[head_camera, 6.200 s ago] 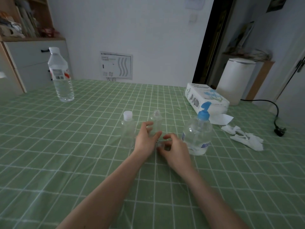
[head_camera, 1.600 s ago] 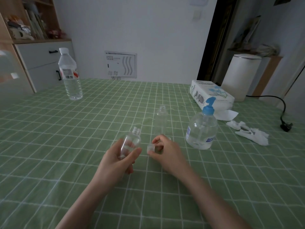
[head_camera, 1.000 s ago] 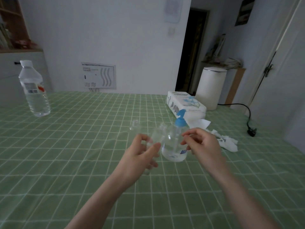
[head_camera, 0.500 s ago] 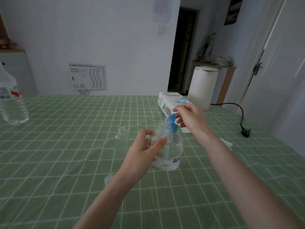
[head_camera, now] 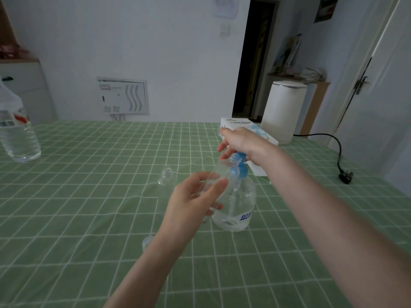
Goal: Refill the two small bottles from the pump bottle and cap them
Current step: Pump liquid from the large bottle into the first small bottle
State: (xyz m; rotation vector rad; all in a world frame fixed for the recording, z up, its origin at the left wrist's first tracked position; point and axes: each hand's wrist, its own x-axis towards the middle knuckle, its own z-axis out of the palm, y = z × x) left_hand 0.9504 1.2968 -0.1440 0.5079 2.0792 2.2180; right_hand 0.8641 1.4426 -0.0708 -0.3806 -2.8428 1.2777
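Bottle between left fingers — mouth under pump spout.

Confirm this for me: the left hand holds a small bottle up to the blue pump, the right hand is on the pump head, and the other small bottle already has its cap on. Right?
Not quite. The head view shows the other small bottle standing uncapped, its neck open. The rest holds: the left hand holds a small bottle up to the blue pump, with the right hand on its head.

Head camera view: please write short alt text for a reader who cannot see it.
The left hand tilts an uncapped small bottle up to the spout of a blue-topped pump bottle, while the right hand rests on the pump. A second uncapped small bottle stands behind on the green checked tablecloth.
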